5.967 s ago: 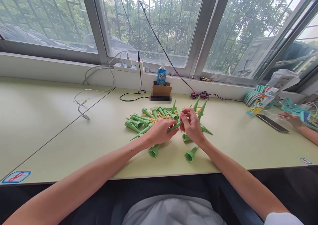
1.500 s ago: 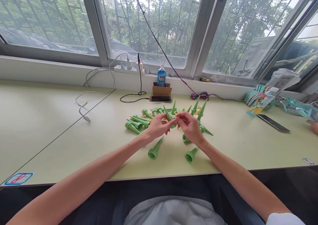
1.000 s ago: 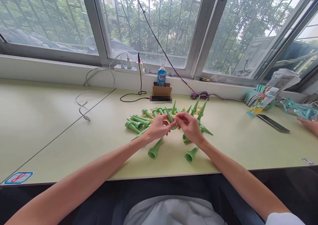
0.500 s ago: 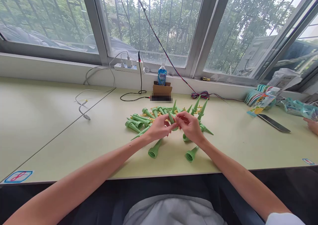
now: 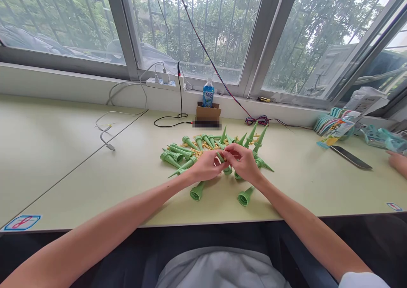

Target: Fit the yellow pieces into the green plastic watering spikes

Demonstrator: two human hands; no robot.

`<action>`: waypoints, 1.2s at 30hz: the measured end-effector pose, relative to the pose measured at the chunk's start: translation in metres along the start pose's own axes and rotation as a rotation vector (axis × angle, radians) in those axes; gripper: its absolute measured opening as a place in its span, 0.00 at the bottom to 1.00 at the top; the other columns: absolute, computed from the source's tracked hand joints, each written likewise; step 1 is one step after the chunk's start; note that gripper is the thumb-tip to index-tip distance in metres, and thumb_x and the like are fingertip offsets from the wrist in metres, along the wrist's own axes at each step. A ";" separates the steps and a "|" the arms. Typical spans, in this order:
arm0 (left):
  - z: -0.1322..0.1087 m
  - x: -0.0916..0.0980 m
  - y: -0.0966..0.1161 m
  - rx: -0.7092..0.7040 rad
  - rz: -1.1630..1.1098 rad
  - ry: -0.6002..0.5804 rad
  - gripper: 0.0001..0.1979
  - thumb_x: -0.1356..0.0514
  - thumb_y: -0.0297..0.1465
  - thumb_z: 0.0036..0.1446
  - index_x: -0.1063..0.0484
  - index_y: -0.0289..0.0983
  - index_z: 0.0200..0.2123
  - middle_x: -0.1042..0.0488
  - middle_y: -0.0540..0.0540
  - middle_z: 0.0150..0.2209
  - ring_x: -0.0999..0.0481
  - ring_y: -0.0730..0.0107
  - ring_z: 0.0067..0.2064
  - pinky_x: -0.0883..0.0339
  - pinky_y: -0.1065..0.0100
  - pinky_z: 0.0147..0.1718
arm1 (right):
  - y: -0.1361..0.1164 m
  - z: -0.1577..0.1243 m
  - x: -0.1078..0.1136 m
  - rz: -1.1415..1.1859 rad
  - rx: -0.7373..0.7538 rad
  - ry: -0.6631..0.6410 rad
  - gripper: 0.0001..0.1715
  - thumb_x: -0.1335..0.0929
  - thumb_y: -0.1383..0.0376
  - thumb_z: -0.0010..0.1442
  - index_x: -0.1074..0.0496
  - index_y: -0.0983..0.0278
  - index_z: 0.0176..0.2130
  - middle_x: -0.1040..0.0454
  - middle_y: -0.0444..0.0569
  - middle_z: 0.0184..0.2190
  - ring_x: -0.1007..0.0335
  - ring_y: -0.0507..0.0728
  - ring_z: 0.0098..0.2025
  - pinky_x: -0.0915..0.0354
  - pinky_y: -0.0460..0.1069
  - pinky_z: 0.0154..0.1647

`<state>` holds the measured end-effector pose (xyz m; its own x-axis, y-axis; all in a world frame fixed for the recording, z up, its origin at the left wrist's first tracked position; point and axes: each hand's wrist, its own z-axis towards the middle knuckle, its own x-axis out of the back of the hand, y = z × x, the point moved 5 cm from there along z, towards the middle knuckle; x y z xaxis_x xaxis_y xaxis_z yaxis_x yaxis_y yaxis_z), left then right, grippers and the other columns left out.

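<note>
My left hand [image 5: 208, 165] is closed around a green plastic watering spike [image 5: 227, 170], its wide threaded end pointing down towards me. The fingertips of my right hand [image 5: 244, 162] are pinched together against the side of that spike. Whatever they hold is too small and too covered to make out. Around both hands lie several more green spikes [image 5: 176, 156], some on their sides and some standing point up. Small yellow plastic pieces [image 5: 197, 144] are scattered among them. Two loose spikes lie nearer the front edge, one with its open end [image 5: 244, 198] towards me.
Behind the pile stand a small cardboard box [image 5: 208, 111] and a blue-labelled bottle [image 5: 208, 94]. A cable bundle [image 5: 261, 120] lies by the wall. To the right are a phone [image 5: 350, 157], a drink pouch [image 5: 337, 133] and another person's hand [image 5: 397, 163]. A white cable [image 5: 108, 144] lies left.
The spike in my left hand has tilted, its point going lower and its wide end now showing below my fingers. My right fingertips stay pinched at its side.
</note>
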<state>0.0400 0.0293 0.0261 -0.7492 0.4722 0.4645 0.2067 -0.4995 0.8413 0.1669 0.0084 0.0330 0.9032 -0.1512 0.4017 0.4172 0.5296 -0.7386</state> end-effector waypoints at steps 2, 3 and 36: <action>0.000 0.000 -0.003 0.014 0.003 -0.006 0.09 0.40 0.35 0.57 0.26 0.36 0.36 0.27 0.50 0.22 0.27 0.72 0.23 0.35 0.74 0.22 | 0.001 0.000 0.000 -0.005 -0.001 -0.004 0.13 0.33 0.56 0.64 0.29 0.62 0.34 0.25 0.47 0.30 0.27 0.55 0.31 0.31 0.49 0.30; 0.001 0.000 -0.005 0.023 -0.004 -0.013 0.09 0.40 0.35 0.57 0.27 0.36 0.36 0.27 0.50 0.22 0.26 0.71 0.23 0.34 0.73 0.22 | 0.001 0.000 0.000 -0.003 -0.003 -0.005 0.13 0.33 0.55 0.64 0.29 0.62 0.34 0.25 0.47 0.30 0.28 0.55 0.30 0.31 0.49 0.30; 0.003 0.011 -0.008 0.057 -0.257 0.132 0.16 0.42 0.44 0.62 0.37 0.37 0.33 0.27 0.49 0.20 0.25 0.70 0.23 0.33 0.71 0.22 | 0.010 0.004 0.007 0.117 -0.051 0.131 0.11 0.30 0.57 0.60 0.28 0.63 0.33 0.27 0.46 0.27 0.32 0.53 0.25 0.34 0.49 0.26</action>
<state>0.0327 0.0406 0.0256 -0.8563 0.4774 0.1972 0.0316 -0.3327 0.9425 0.1768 0.0159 0.0300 0.9498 -0.2003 0.2404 0.3104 0.5075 -0.8038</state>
